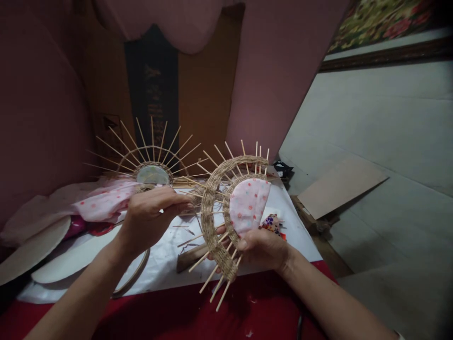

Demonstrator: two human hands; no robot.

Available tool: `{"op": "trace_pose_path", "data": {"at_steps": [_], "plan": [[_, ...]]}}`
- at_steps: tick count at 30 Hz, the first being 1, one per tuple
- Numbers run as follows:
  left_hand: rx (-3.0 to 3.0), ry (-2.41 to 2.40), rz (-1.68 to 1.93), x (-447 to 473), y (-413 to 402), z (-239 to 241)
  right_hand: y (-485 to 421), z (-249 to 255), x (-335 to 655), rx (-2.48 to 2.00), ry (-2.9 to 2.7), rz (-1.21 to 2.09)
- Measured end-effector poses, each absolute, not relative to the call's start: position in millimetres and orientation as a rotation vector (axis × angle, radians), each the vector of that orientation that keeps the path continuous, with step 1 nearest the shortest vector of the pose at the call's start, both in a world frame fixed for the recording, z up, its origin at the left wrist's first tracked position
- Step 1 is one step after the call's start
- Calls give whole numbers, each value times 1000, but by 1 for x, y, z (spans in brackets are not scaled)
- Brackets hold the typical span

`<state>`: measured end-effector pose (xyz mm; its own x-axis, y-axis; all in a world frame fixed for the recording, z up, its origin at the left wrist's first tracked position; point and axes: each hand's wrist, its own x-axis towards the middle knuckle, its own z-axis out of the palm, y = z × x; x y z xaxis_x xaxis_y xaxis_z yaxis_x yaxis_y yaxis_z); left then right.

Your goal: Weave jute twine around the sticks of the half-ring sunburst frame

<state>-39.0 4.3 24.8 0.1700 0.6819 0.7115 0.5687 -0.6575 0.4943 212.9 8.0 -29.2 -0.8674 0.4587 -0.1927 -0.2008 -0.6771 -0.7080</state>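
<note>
The right hand (262, 248) grips a half-round woven frame (215, 208) from below, thumb across the front and fingers (221, 230) curled behind its lower edge, clamped on it. The frame is held upright in the air just above the near edge of the table (166, 259), tilted a little to the left. Thin sticks (212, 274) poke out all around its braided band, and a pink flowered pad (249, 203) fills its middle.

The left hand (148, 217) comes in from the left with its fingers drawn together, pinching at the sticks on the frame's left edge. I cannot tell whether it is a stick or a strand between them.

Behind the left hand a second sunburst piece (153, 174) with a small round mirror stands on the table, a pink cloth (106, 200) bunched just beside it. A wooden block (191, 257) lies under the frame, a hoop (134, 278) under the left wrist. Pale oval boards (35, 245) lie at the far left, and a flat cardboard sheet (339, 184) lies on the floor to the right.
</note>
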Motion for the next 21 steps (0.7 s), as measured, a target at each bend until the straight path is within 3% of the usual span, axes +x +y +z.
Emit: {"op": "trace_pose_path", "data": {"at_steps": [21], "plan": [[1339, 1092, 1092, -37, 15, 18, 5, -36, 214, -432, -1125, 2528]]}}
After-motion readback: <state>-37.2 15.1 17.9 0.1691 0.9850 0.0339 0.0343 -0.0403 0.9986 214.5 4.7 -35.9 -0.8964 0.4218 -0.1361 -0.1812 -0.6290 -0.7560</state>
